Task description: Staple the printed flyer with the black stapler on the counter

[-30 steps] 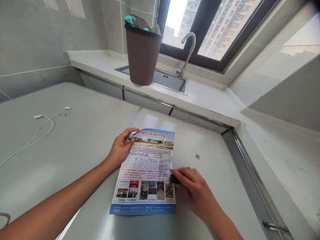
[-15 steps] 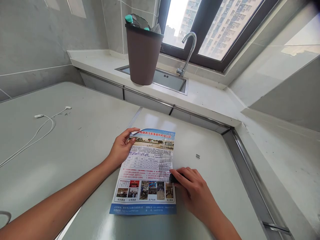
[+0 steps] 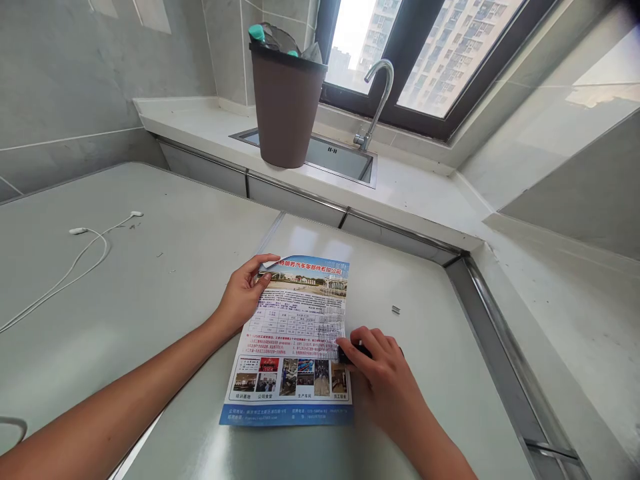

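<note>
Blue-and-white printed paper flyer (image 3: 293, 343) lies left of right hand (image 3: 383, 370), long axis fore-aft, right fingers gripping small black tool (image 3: 343, 355) at flyer's right edge, left hand (image 3: 243, 290) pinching top-left corner.

Left: the bare left forearm (image 3: 125, 397) is slanting from the lower left up toward the centre, the left wrist (image 3: 214, 330) lying nearly in line with it. The left hand (image 3: 243, 290) is pinching, its thumb (image 3: 261, 285) opposing a nearly straight index finger (image 3: 264, 258); the remaining fingers are lying mostly hidden. Right: the bare right forearm (image 3: 437, 440) is slanting up and leftward. The right hand (image 3: 386, 368) is gripping, back upward, its leading digit (image 3: 354, 355) pointing left, other visible fingers bending beside it.
</note>
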Demonstrator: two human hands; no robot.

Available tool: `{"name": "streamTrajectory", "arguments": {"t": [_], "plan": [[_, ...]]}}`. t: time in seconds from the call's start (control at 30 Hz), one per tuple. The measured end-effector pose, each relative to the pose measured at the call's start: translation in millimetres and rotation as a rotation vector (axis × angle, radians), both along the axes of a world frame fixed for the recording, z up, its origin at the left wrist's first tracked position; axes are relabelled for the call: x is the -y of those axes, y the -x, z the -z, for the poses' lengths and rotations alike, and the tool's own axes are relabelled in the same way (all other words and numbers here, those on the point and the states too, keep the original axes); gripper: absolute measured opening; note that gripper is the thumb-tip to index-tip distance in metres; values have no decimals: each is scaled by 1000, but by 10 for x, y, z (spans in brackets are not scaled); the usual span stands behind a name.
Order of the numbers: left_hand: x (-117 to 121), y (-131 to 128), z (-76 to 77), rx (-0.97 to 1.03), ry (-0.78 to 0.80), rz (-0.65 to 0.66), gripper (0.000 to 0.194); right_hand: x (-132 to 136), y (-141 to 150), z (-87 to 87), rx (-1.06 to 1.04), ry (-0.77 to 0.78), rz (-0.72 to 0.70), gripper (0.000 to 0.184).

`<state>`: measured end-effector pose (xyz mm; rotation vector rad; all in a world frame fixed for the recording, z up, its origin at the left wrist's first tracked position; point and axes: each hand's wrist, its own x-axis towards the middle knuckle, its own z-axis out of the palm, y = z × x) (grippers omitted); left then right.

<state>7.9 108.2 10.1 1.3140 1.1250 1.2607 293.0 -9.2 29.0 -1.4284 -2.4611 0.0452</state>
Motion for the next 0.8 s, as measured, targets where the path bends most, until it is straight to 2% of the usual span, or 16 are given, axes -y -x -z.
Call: {"name": "streamTrajectory", "arguments": {"t": [0.17, 0.27, 0.43, 0.6, 0.7, 0.8], "plan": [[-1, 12, 4, -11, -1, 10, 40, 7, 87, 51, 115, -25, -8, 52], [-11, 21, 10, -28, -6, 15, 40, -15, 38, 1, 103, -18, -43, 48], [-7, 10, 9, -61, -2, 55, 44, -75, -266, -201, -29, 167, -40, 36], [23, -24, -14, -43, -16, 82, 67, -147, -643, -251, -169, 332, 5, 15], [28, -29, -4, -101, -18, 109, 63, -201, -863, -221, -282, 260, 43, 9], [36, -28, 23, -240, -72, 97, 54, -230, -946, -223, -457, 67, 197, 22]]}}
